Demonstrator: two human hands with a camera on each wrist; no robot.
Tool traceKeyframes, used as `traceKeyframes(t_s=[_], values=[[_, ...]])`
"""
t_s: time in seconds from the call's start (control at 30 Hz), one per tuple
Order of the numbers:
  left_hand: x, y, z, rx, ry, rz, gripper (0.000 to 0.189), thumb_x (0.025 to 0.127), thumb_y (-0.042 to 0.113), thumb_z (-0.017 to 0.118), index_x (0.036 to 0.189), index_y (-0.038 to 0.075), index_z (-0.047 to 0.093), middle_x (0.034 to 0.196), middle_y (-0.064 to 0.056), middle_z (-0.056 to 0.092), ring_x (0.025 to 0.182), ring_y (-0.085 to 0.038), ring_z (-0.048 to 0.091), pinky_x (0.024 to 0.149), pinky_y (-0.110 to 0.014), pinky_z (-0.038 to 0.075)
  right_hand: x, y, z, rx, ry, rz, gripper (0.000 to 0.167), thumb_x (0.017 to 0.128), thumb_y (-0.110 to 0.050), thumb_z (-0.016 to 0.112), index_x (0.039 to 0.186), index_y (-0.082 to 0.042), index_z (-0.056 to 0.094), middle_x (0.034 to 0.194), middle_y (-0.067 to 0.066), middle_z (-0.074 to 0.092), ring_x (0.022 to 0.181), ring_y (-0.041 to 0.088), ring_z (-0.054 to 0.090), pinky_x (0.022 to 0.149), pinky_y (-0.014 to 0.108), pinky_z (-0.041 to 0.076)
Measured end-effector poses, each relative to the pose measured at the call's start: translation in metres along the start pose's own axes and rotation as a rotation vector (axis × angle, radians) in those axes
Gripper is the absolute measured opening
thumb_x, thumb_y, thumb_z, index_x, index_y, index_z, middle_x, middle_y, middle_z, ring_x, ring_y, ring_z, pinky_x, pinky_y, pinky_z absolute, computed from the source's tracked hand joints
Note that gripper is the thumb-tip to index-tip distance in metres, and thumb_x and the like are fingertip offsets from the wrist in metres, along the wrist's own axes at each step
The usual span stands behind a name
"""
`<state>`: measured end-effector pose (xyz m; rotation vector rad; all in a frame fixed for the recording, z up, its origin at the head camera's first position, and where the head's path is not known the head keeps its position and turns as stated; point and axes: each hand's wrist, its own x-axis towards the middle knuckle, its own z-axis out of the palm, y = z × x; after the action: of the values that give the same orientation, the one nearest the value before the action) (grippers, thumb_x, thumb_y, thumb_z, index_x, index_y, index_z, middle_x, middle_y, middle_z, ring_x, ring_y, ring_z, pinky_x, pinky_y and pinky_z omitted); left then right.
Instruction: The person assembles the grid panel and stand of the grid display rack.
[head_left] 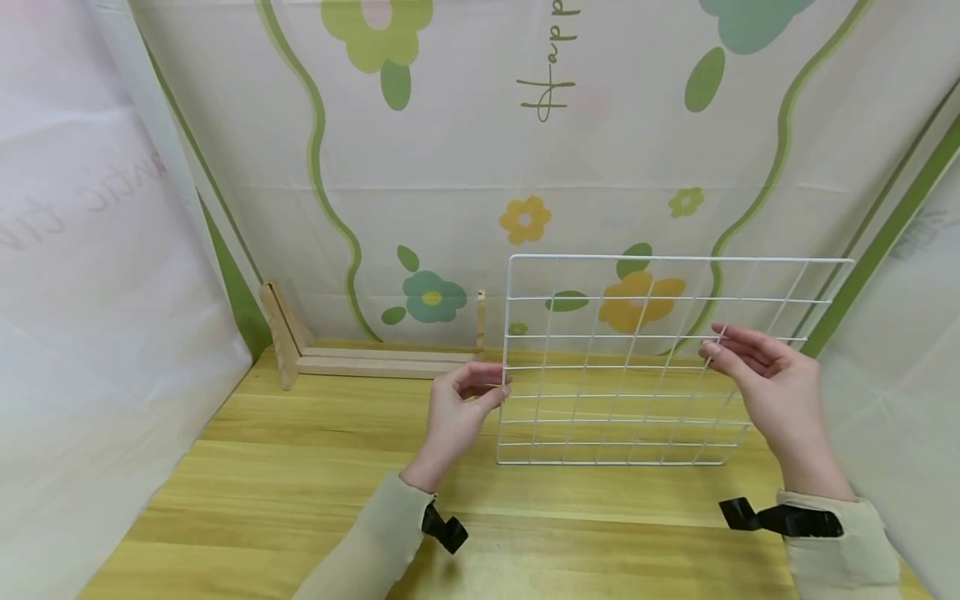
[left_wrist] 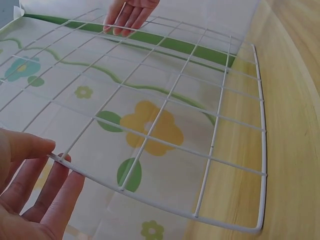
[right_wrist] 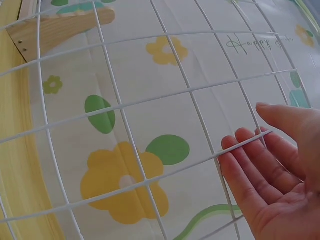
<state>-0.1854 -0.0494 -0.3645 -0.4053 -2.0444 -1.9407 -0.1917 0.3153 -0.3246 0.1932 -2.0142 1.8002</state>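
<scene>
White wire grid (head_left: 630, 337) is roughly upright between the hands, broadside to the person, can't tell its long axis. Left hand (head_left: 459, 408)'s pinching the near edge, right hand (head_left: 782, 392)'s loose, fingertips at the wires.

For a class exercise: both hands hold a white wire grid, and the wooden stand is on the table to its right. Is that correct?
One error: in the head view, the wooden stand is on the table to the left, not right, of the white wire grid, which the left hand and right hand hold.
</scene>
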Motion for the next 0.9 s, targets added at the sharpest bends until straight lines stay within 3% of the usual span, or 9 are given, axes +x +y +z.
traceKeyframes(t_s=[0.1,0.4,0.63,0.73,0.9], values=[[0.0,0.0,0.0,-0.001,0.002,0.013,0.017,0.087,-0.011,0.074,0.102,-0.003,0.074,0.099,-0.018,0.074,0.089,-0.031,0.071,0.079,-0.033,0.058,0.001,0.0,-0.001,-0.001,0.001,-0.001,0.032,0.09,0.0,0.078,0.121,0.0,0.071,0.105,-0.002,0.076,0.085,0.009,0.073,0.077,0.016,0.056],[0.0,-0.002,-0.001,0.0,-0.007,0.008,0.017,0.087,-0.011,0.074,0.102,-0.003,0.074,0.1,-0.021,0.074,0.09,-0.031,0.071,0.081,-0.039,0.059,0.002,0.0,0.0,-0.17,0.064,-0.009,0.03,0.087,-0.005,0.082,0.114,0.004,0.072,0.094,-0.007,0.076,0.075,0.006,0.072,0.071,0.013,0.055],[0.007,-0.034,-0.001,0.014,-0.012,0.026,0.019,0.087,-0.007,0.077,0.105,-0.005,0.073,0.1,-0.013,0.075,0.091,-0.028,0.071,0.082,-0.037,0.058,0.003,0.002,0.0,-0.13,0.085,-0.041,0.028,0.085,-0.001,0.083,0.108,0.01,0.072,0.087,-0.002,0.077,0.069,0.01,0.073,0.067,0.016,0.057],[0.007,-0.038,-0.002,0.001,-0.016,0.047,0.019,0.087,-0.004,0.078,0.105,-0.004,0.074,0.099,-0.008,0.076,0.092,-0.025,0.071,0.081,-0.034,0.058,0.004,0.002,0.0,-0.107,0.08,-0.063,0.028,0.084,0.001,0.082,0.106,0.014,0.07,0.085,0.001,0.077,0.068,0.011,0.073,0.066,0.019,0.058],[0.005,-0.041,-0.005,-0.014,-0.044,0.064,0.018,0.089,0.003,0.08,0.106,0.001,0.075,0.099,-0.003,0.076,0.091,-0.021,0.071,0.082,-0.034,0.058,0.004,0.003,-0.002,-0.162,0.075,-0.085,0.022,0.085,0.003,0.081,0.102,0.013,0.071,0.083,0.0,0.077,0.068,0.011,0.073,0.065,0.022,0.059]])
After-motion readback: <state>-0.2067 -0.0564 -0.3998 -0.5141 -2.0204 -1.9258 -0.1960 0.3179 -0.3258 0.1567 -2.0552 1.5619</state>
